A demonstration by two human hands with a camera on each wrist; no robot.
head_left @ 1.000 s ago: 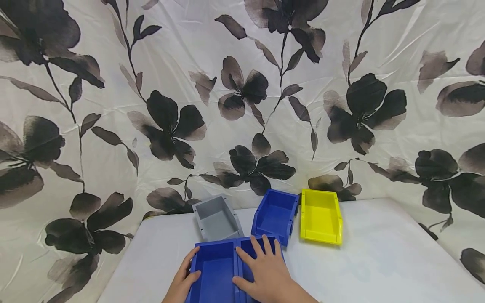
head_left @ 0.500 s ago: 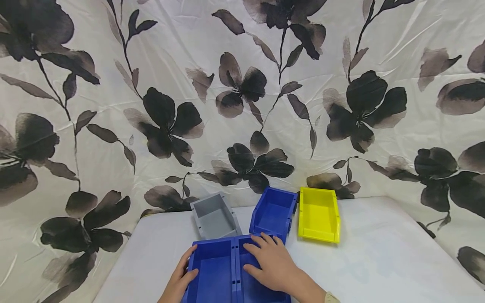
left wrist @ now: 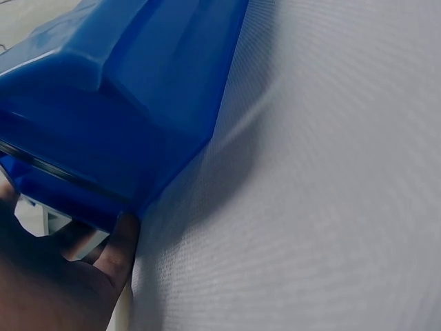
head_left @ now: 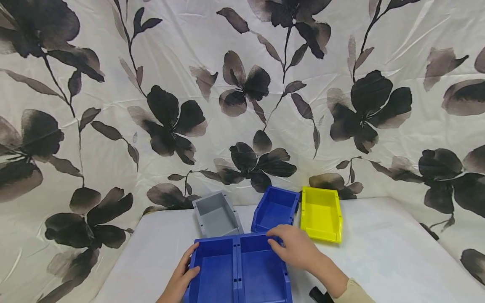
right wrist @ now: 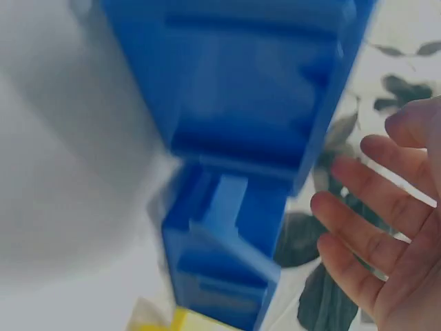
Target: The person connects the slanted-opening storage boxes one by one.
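Observation:
Two blue storage bins stand side by side at the front of the table, their inner rims touching. The left bin (head_left: 215, 273) has my left hand (head_left: 181, 273) gripping its outer side wall, thumb at the rim. In the left wrist view, fingers of the left hand (left wrist: 76, 269) meet the bin's lower edge (left wrist: 103, 158). At the far right corner of the right bin (head_left: 261, 269) is my right hand (head_left: 293, 248). In the right wrist view, the right hand (right wrist: 386, 221) has spread, loosely bent fingers apart from the blue bin wall (right wrist: 241, 89).
Behind the pair stand a grey bin (head_left: 217, 216), another blue bin (head_left: 275, 208) and a yellow bin (head_left: 321, 214). A black object (head_left: 321, 295) lies by the right sleeve (head_left: 352, 292). Flower-patterned cloth (head_left: 242, 84) hangs behind the white table (head_left: 394, 252).
My right hand has lifted from the right bin's inside and middle rim and moved right to its far corner. The black object has come into view. The left hand keeps its grip.

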